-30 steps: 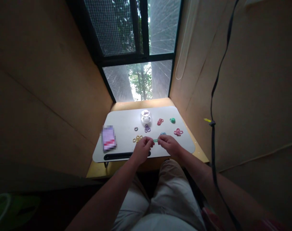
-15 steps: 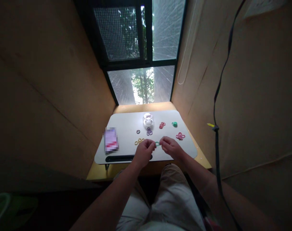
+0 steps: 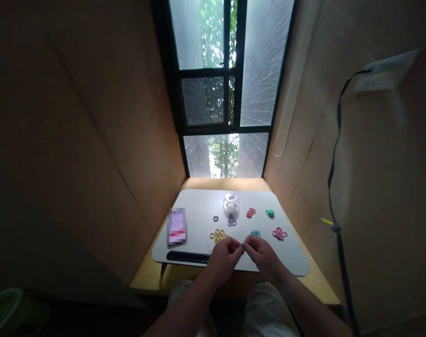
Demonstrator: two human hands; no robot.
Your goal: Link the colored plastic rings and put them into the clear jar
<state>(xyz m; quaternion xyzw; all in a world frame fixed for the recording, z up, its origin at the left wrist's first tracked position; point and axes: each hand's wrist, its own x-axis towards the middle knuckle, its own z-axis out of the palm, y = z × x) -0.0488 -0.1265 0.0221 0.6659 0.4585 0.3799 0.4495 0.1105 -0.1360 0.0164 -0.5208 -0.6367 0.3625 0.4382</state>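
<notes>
Near the front of the white lap table (image 3: pixel 198 206), my left hand (image 3: pixel 226 256) and my right hand (image 3: pixel 262 255) meet fingertip to fingertip. Both pinch a small green band (image 3: pixel 242 244), mostly hidden by the fingers. Yellow bands (image 3: pixel 218 235) lie just beyond my left hand, blue bands (image 3: pixel 255 233) just beyond my right. Pink bands (image 3: pixel 279 234) and a green bundle (image 3: pixel 270 213) are to the right. Red bands (image 3: pixel 251 213), purple bands (image 3: pixel 231 220) and one dark ring (image 3: pixel 216 218) lie farther back, near a clear round container (image 3: pixel 231 204).
A phone-like object (image 3: pixel 177 226), blurred by pixels, lies on the table's left side. A black slot (image 3: pixel 186 256) runs along the front edge. A dark cord (image 3: pixel 334 164) hangs at the right from a wall socket (image 3: pixel 377 82). Behind the table is a window (image 3: pixel 227 154).
The view has tilted up and shifted, so the table appears lower and farther right. My hands have drawn together around the green band, and the blue bands now show.
</notes>
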